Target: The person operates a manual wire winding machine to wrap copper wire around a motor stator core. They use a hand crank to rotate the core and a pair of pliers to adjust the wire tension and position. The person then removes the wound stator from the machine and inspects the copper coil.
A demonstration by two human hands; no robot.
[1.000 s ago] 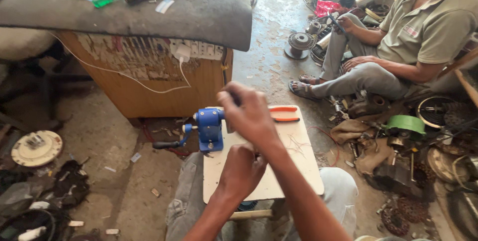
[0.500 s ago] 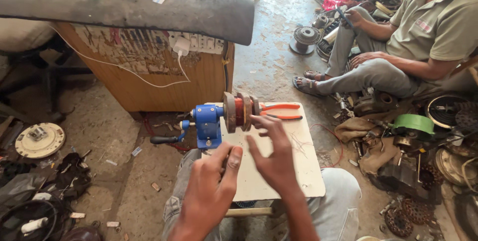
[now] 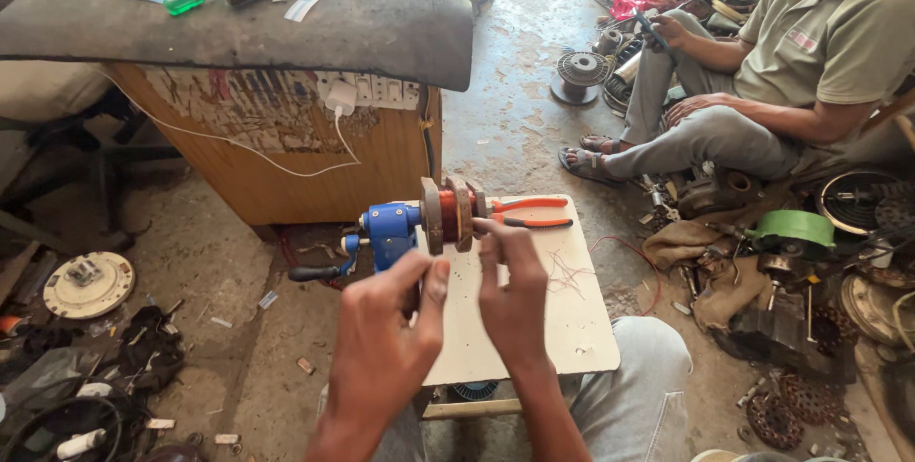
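Fingers of the right hand (image 3: pixel 515 295) reach up to the copper coil (image 3: pixel 449 213) and touch its near edge. The grip there is a light pinch, thumb and first finger close together at the coil, though I cannot tell if they truly squeeze it. The left hand (image 3: pixel 386 333) is raised just beside it with its fingers loosely curled and a little apart, holding nothing that I can see. Its thumb points up near the blue winder.

The coil sits between two round brown plates on the blue winder (image 3: pixel 391 233), which is fixed at the far left edge of the small white table (image 3: pixel 562 328). A dark handle (image 3: pixel 319 271) sticks out to the left of the winder.

To do this well, the wire should be guided gently so each turn lies flat beside the last one. I think the fingers should stay soft and steady, not tug.

Orange pliers (image 3: pixel 529 214) lie on the table just right of the coil. Thin red wire (image 3: pixel 620 257) trails off the right edge. Farther away stands a wooden cabinet (image 3: pixel 305 157) with a dark top. Another person (image 3: pixel 762 90) sits on the floor at the far right, among metal parts.
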